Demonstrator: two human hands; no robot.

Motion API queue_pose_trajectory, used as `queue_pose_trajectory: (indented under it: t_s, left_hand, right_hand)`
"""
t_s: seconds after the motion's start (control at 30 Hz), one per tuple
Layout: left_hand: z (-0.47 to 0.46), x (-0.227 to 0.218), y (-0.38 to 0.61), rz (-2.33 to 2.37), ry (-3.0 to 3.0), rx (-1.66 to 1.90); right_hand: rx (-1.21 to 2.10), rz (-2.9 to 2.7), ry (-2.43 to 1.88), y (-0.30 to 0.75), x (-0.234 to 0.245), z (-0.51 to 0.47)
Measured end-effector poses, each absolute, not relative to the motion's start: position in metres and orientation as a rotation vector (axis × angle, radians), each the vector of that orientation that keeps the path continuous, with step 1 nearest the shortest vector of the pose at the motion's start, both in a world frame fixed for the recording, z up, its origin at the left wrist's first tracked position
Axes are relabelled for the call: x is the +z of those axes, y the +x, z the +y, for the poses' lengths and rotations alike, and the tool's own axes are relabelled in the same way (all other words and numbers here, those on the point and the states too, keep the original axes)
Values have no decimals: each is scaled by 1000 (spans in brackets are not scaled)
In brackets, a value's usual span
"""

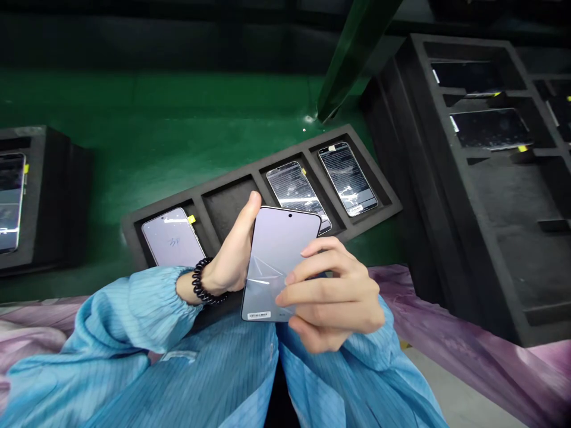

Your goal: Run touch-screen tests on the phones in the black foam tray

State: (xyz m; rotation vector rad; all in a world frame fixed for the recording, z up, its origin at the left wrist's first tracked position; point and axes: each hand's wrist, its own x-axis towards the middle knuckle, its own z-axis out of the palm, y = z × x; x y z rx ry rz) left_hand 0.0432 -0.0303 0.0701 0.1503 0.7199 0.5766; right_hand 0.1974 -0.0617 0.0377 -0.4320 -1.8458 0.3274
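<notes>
A smartphone [276, 255] with a pale lilac lit screen is held in front of my body, its top tilted away from me. My left hand [234, 252] grips it along the left edge, thumb up beside the frame and the other fingers hidden behind. Over the lower right of the screen, my right hand [336, 291] has its fingers bent, fingertips on or just above the glass; I cannot tell if it also grips the edge. A small barcode label [259, 315] sits at the phone's bottom. Behind the phone lies a black foam tray [196, 193] with phones in its compartments.
The tray holds a lilac-screened phone [172, 238] at left and two phones showing text, one [297, 190] partly covered, another [348, 178] at right. Stacked foam trays [495, 238] rise at right, another stack [57, 196] at left. A green post [352, 56] stands on the green surface [111, 160].
</notes>
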Motion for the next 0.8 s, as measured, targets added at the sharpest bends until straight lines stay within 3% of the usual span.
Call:
queue_pose_trajectory:
  t_s: [0.53, 0.8]
  left_hand:
    - [-22, 47, 38, 628, 132, 546]
    - [-19, 44, 41, 698, 273, 325]
  right_hand:
    - [246, -2106, -465, 221, 56, -17]
    - [272, -2383, -568, 211, 63, 18]
